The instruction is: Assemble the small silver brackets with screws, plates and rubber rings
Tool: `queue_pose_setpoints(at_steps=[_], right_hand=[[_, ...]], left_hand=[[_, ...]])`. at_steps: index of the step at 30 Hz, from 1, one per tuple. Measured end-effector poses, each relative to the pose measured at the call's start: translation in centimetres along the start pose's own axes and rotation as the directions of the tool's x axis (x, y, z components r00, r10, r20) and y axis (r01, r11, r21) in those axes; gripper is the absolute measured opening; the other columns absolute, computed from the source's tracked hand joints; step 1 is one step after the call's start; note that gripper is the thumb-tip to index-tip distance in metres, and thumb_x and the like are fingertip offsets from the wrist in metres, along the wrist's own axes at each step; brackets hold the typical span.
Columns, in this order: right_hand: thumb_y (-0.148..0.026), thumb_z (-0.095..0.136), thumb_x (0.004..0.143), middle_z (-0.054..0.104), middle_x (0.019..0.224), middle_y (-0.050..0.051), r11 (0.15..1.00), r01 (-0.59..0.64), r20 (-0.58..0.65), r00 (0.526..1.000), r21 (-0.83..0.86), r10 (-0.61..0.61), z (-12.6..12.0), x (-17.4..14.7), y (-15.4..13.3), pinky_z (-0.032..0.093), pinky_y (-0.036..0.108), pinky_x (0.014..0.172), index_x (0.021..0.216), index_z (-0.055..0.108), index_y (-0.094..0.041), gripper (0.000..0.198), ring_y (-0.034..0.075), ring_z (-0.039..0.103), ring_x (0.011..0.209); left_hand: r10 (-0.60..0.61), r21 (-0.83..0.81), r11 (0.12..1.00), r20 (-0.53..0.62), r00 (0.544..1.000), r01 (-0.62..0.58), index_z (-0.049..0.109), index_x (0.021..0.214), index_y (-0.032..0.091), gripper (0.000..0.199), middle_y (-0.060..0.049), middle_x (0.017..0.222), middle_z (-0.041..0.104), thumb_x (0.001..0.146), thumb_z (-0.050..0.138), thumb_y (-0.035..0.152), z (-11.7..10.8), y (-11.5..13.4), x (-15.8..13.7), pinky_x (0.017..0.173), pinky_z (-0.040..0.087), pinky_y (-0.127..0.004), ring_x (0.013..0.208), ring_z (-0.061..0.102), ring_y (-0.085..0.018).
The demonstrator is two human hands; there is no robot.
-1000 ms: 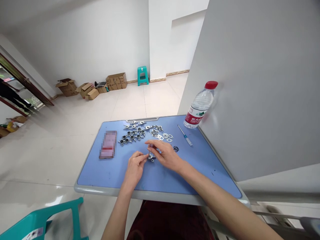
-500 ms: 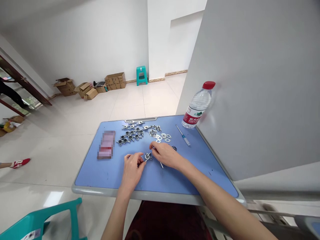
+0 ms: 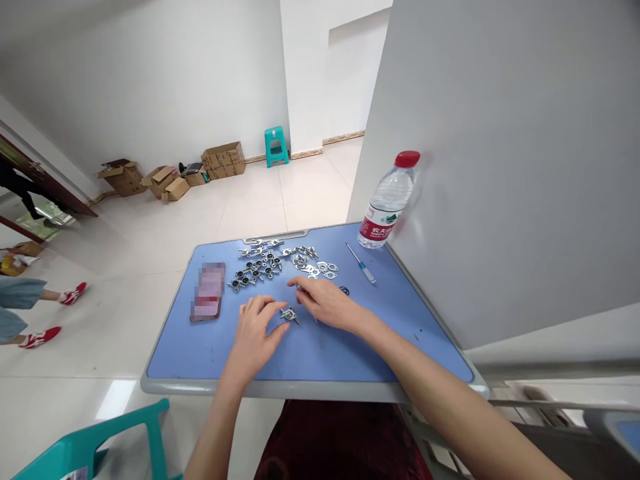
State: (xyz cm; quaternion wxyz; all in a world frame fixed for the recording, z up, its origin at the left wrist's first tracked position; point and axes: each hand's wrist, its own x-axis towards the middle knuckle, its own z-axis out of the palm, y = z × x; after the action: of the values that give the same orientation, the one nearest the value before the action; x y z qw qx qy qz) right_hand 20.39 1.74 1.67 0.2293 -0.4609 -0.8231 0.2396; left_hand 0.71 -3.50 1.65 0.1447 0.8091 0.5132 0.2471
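From afar, I had the left hand spread wide just beside a small metal fitting on the blue tabletop; whether the curled right hand gripped anything, I couldn't tell. I judged the step as positioning, calling for a careful pinch; the fitting looked silvery and pronged

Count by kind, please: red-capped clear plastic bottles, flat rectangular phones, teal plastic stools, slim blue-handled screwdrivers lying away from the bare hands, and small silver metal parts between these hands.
Silver metal part between left hand and right hand: 1
Clear plastic bottle: 1
Rectangular phone: 1
Blue-handled screwdriver: 1
Teal far stool and teal near stool: 2
Total: 6
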Motion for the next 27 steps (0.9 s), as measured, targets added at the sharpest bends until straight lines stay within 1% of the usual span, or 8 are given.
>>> queue_pose_setpoints(at_steps=[3,7,15,20,27], right_hand=[[-0.012,0.041,0.094,0.067,0.076,0.003,0.999,0.0,-0.031,1.0,0.032,0.001,-0.4,0.0,0.1,0.042,0.028,0.065,0.117,0.058,-0.016,0.028,0.017,0.06,0.066],[-0.011,0.041,0.094,0.066,0.075,0.003,0.998,-0.013,-0.043,0.999,0.055,0.015,-1.1,-0.2,-0.1,0.041,0.027,0.063,0.117,0.056,-0.015,0.027,0.016,0.059,0.064],[-0.012,0.04,0.095,0.066,0.077,0.003,0.996,0.009,-0.058,0.998,0.091,-0.003,-1.3,-0.4,-0.4,0.04,0.027,0.063,0.117,0.055,-0.015,0.027,0.015,0.057,0.064],[-0.013,0.037,0.096,0.066,0.081,0.004,0.988,0.08,-0.127,0.99,0.132,-0.063,-1.2,-0.5,-0.5,0.042,0.028,0.064,0.117,0.053,-0.018,0.027,0.016,0.059,0.066],[-0.015,0.035,0.097,0.065,0.079,0.002,0.962,0.208,-0.208,0.963,0.18,-0.169,-0.9,-0.8,-1.2,0.046,0.029,0.066,0.119,0.051,-0.02,0.027,0.016,0.059,0.068]], left_hand=[[0.028,0.054,0.998,0.077,0.997,-0.032,0.063,0.11,0.027,0.023,-0.004,0.107,0.059,0.088,0.06,0.019,0.0,-0.3,1.0,0.087,0.042,-0.039,0.101,0.054,-0.024],[0.038,0.028,0.999,0.123,0.992,-0.042,0.064,0.107,0.025,0.02,-0.004,0.104,0.059,0.088,0.061,0.02,0.7,-0.5,1.5,0.085,0.046,-0.038,0.097,0.054,-0.023],[0.019,-0.067,0.998,0.105,0.994,-0.012,0.064,0.1,0.022,0.012,-0.003,0.098,0.06,0.09,0.058,0.017,1.7,-0.3,1.8,0.082,0.049,-0.034,0.095,0.055,-0.021],[0.011,-0.09,0.996,0.095,0.995,-0.003,0.061,0.095,0.021,0.01,-0.004,0.097,0.061,0.09,0.053,0.015,2.1,-0.4,1.8,0.081,0.049,-0.036,0.091,0.056,-0.021],[0.007,-0.115,0.993,0.076,0.997,0.002,0.058,0.093,0.021,0.011,-0.005,0.097,0.061,0.09,0.05,0.013,2.6,-0.6,1.6,0.081,0.049,-0.037,0.093,0.055,-0.022]])
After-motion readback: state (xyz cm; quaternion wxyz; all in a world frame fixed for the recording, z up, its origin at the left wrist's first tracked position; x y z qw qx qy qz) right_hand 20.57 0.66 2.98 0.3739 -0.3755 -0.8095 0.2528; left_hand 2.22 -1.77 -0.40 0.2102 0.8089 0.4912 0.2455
